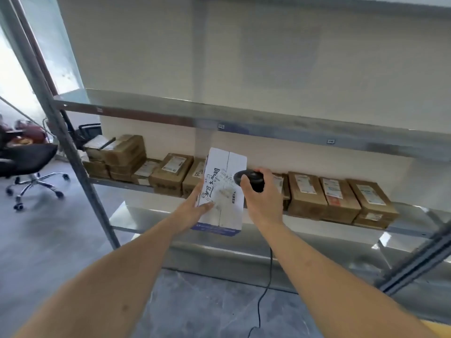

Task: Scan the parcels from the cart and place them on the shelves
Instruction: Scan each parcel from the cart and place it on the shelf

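A white parcel box (223, 189) with blue print and a shipping label is held up in front of the middle shelf (136, 185). My left hand (195, 203) holds it at its left edge, thumb on the front face. My right hand (260, 197) grips a black handheld scanner (251, 179), whose head points at the label on the box. The scanner's cord (264, 286) hangs down toward the floor. Several brown cardboard parcels (339, 200) stand in a row on the middle shelf, left and right of the white box.
A metal rack with an upper shelf (244, 118) and a lower shelf (317, 242) fills the view, with an upright post (66, 140) at left. A black office chair (29, 162) stands on the grey floor at left. The cart is out of view.
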The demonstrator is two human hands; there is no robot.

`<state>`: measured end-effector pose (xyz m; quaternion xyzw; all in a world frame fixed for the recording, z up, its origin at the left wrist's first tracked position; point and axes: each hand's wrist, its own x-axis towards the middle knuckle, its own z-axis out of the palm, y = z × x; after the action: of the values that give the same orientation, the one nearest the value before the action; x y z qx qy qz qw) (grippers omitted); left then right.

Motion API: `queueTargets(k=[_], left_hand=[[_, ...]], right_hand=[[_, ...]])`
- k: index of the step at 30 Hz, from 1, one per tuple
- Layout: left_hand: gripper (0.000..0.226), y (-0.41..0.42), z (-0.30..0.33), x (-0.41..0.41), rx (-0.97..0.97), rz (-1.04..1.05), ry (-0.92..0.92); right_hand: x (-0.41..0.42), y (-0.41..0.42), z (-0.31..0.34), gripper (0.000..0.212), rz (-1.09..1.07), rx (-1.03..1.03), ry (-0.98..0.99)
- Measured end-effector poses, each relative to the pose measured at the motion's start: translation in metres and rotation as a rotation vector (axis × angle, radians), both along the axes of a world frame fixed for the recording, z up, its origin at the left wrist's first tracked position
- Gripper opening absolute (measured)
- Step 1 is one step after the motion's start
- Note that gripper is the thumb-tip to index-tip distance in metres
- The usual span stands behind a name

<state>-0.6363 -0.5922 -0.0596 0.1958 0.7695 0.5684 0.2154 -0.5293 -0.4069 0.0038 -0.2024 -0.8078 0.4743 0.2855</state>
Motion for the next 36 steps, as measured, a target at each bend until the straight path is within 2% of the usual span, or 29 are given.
queueTargets(k=[2, 7, 11, 17, 25, 30, 32, 36], left_hand=[[0.084, -0.027, -0.002, -0.026, -0.002, 0.018, -0.011], [0.084, -0.093, -0.01, -0.096, -0.008, 0.036, -0.055], [0.079, -0.145, -0.014, -0.148, -0.038, 0.049, -0.043], [0.078, -0.202, -0.018, -0.213, -0.027, 0.167, -0.108], [0.071, -0.234, -0.035, -0.305, -0.05, 0.308, -0.148], [0.067, -0.242, -0.059, -0.369, -0.123, 0.305, -0.154], [0.07, -0.236, -0.05, -0.379, -0.149, 0.296, -0.167], [0.062, -0.226, -0.047, -0.395, -0.09, 0.278, -0.222]], right_hand=[[-0.028, -0.026, -0.005, 0.025, 0.015, -0.002, -0.016], [-0.099, -0.09, -0.017, 0.036, 0.008, -0.027, -0.038], [-0.146, -0.133, -0.023, 0.032, 0.008, -0.027, -0.056], [-0.203, -0.176, -0.031, 0.038, 0.024, -0.02, -0.101], [-0.288, -0.197, -0.053, 0.037, 0.024, 0.021, -0.148], [-0.352, -0.199, -0.076, 0.039, 0.03, -0.031, -0.162], [-0.373, -0.199, -0.084, 0.041, 0.029, -0.041, -0.178], [-0.4, -0.199, -0.092, 0.043, 0.02, -0.058, -0.22]])
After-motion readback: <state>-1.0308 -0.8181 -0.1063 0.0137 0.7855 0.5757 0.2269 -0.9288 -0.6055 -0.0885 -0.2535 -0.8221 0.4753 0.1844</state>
